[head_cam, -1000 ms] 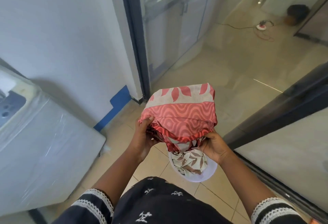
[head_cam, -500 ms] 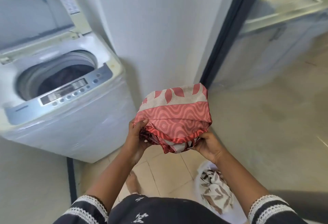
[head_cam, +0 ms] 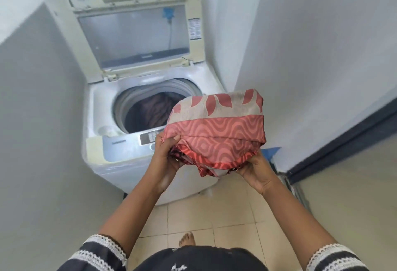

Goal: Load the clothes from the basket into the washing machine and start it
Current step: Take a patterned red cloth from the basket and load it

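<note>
Foot (head_cam: 187, 239): bare, on the tiled floor (head_cam: 214, 210) under the arms; no basket in view.
Left hand (head_cam: 166, 156): grip curled round the left lower edge of the red patterned cloth bundle (head_cam: 217, 135), thumb on top.
Right hand (head_cam: 254, 168): grip cupped under the bundle's right lower edge, fingers hidden in the folds.
Bundle position: held in the air in front of the washing machine (head_cam: 129, 159), overlapping the control panel (head_cam: 131, 144) and the near right rim of the drum opening (head_cam: 148, 111); not yet over the opening.
Risk, loose hem: a fold hangs below the bundle between the hands; it may likely unfurl and drape over the rim or panel instead of falling in.
Risk, panel: a low carry could brush the buttons.
Risk, offset: the bundle sits right of the drum's centre; released from here it would probably land partly on the machine's top.
Drum contents: a dark striped garment (head_cam: 153, 112) already lies inside; room above it looks ample.
Lid (head_cam: 133, 36): raised, upright behind the opening, not in the way.
Surroundings: walls (head_cam: 311, 55) close on both sides; a dark door frame (head_cam: 343, 144) at right narrows elbow room.
Remaining: drop, close lid, start.
</note>
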Available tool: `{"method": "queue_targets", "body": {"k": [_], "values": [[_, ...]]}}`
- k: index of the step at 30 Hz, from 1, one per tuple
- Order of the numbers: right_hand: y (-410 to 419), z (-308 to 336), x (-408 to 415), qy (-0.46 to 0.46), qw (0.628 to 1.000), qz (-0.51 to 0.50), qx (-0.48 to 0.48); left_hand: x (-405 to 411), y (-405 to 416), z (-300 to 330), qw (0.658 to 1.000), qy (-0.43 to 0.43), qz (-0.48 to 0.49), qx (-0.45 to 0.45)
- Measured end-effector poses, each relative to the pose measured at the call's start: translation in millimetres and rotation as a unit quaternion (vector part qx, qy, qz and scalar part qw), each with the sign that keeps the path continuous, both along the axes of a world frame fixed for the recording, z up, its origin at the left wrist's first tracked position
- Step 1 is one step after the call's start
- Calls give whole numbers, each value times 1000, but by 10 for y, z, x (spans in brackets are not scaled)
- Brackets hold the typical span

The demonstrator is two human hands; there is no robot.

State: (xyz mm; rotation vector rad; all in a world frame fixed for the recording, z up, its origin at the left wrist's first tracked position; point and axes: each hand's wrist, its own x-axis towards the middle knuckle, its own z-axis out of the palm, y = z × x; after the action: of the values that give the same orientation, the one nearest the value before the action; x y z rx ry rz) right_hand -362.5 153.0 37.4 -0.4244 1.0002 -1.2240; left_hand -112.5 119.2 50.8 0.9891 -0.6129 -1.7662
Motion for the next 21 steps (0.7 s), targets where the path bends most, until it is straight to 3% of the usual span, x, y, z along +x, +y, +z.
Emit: {"method": "queue_targets", "body": {"k": [8, 14, 21], "values": [[-1102, 271, 724, 28, 998, 47, -32, 714, -777, 43, 995, 34, 94, -24], [-1929, 196, 1054, 72, 992, 99, -11, 916, -1258, -14, 984, 63, 168, 19], [-2855, 212, 1379, 28, 988, 153, -11, 1224, -2040, 60, 975, 27, 220, -9]]}}
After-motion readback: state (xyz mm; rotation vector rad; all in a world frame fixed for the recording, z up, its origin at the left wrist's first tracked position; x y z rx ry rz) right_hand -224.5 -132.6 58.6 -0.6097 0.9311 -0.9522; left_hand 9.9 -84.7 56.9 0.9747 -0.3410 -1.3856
